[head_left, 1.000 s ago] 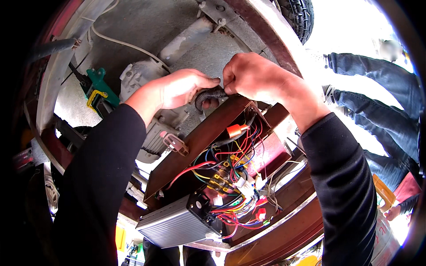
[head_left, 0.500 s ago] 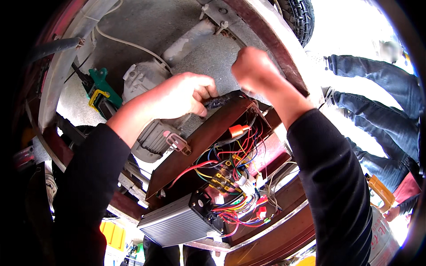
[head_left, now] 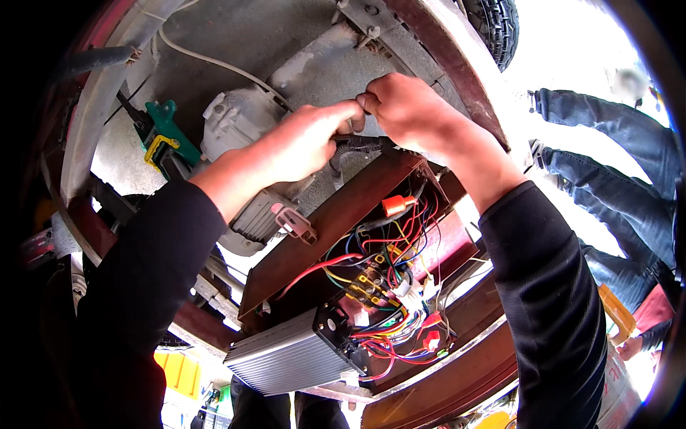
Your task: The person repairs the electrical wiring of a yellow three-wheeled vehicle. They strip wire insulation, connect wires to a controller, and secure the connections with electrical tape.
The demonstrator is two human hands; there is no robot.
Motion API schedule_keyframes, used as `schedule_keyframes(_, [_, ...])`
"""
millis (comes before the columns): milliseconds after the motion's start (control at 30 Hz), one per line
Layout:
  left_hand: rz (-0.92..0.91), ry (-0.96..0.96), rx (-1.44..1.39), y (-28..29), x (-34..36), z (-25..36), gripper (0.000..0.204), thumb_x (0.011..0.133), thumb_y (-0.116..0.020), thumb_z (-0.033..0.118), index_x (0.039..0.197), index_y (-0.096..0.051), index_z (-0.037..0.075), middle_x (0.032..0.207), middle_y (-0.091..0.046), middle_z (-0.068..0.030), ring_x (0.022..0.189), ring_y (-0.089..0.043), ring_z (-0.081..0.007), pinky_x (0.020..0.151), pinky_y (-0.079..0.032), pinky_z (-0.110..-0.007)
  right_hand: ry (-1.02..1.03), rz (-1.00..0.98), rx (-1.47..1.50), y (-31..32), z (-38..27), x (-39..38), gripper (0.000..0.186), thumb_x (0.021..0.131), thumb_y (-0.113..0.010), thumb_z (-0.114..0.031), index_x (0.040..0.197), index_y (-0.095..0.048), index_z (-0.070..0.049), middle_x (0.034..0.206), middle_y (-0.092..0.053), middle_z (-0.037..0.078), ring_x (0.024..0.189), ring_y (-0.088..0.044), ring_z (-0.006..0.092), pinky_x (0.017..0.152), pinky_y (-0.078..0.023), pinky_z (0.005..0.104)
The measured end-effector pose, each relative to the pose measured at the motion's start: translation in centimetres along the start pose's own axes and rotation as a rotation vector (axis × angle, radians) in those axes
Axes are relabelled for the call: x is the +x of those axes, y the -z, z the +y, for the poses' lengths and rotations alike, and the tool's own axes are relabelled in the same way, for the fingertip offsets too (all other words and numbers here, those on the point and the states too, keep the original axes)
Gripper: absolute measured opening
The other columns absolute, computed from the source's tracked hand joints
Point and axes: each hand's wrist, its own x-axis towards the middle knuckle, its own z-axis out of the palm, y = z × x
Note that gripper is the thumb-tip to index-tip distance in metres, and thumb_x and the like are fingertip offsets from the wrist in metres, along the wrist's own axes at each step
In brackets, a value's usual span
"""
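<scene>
Above the far edge of a brown metal box (head_left: pixel 332 232), my two hands meet at the fingertips. Both my left hand (head_left: pixel 314 139) and my right hand (head_left: pixel 407 111) are closed in pinches; anything between their fingers is too small or hidden to make out. Just under them, a black wrapped cable bundle (head_left: pixel 361 143) runs to the box's far corner. Inside the box lie many coloured wires, a yellow and black terminal block (head_left: pixel 368 286) and an orange connector (head_left: pixel 397 205). A silver finned controller box (head_left: pixel 286 357) sits at the near left end.
A grey motor (head_left: pixel 250 222) with its housing (head_left: pixel 236 125) lies beyond the box. Frame rails surround the work, one rusty rail (head_left: pixel 457 71) at right. A green and yellow tool-like part (head_left: pixel 168 139) is at left. People in jeans (head_left: pixel 607 186) are at the right.
My right hand has come left and my left hand has risen slightly, so their fingertips now meet. The left fingers are now above the cable bundle. The view has shifted a little.
</scene>
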Motion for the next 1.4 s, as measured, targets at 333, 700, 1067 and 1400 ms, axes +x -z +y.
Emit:
schedule_keyframes(333, [0.093, -0.025, 0.276, -0.5, -0.8, -0.4, 0.028, 0.081, -0.062, -0.002, 0.107, -0.054, -0.002, 0.09, -0.063, -0.0157, 0.089, -0.064, -0.0263, 0.082, -0.05, -0.037, 0.157, -0.273, 0.151, 0.3, -0.2, -1.6, 0.033, 0.078, -0.075, -0.019, 0.102, -0.067, 0.002, 0.086, -0.067, 0.016, 0.083, -0.063, 0.0251, 0.076, -0.048, 0.0347])
schedule_keyframes(700, [0.008, 0.341, -0.596, -1.2, -0.7, -0.8, 0.043, 0.087, -0.058, -0.001, 0.127, -0.043, 0.001, 0.086, -0.068, -0.0144, 0.084, -0.066, -0.0202, 0.078, -0.05, -0.03, 0.117, -0.361, 0.569, 0.1, 3.0, -0.8, 0.025, 0.079, -0.077, -0.01, 0.102, -0.071, -0.001, 0.089, -0.07, 0.008, 0.084, -0.062, 0.0147, 0.079, -0.048, 0.0278])
schedule_keyframes(1067, [0.079, 0.5, -0.831, -0.7, -2.1, -2.0, 0.035, 0.085, -0.063, 0.0, 0.116, -0.046, -0.003, 0.087, -0.064, -0.0103, 0.082, -0.062, -0.0165, 0.069, -0.052, -0.031, 0.316, -0.195, -0.188, 0.2, -2.6, -2.3, 0.026, 0.075, -0.066, -0.005, 0.101, -0.069, -0.003, 0.098, -0.067, 0.018, 0.099, -0.063, 0.035, 0.084, -0.049, 0.0427])
schedule_keyframes(1400, [0.134, 0.467, -0.8, -1.7, -1.7, -1.7, 0.019, 0.08, -0.065, -0.003, 0.093, -0.051, 0.001, 0.074, -0.06, -0.0068, 0.067, -0.058, -0.0141, 0.061, -0.047, -0.027, 0.264, -0.162, -0.24, -0.9, -3.2, -2.2, 0.028, 0.072, -0.055, 0.005, 0.094, -0.07, -0.004, 0.095, -0.068, 0.02, 0.096, -0.064, 0.0366, 0.08, -0.051, 0.0422])
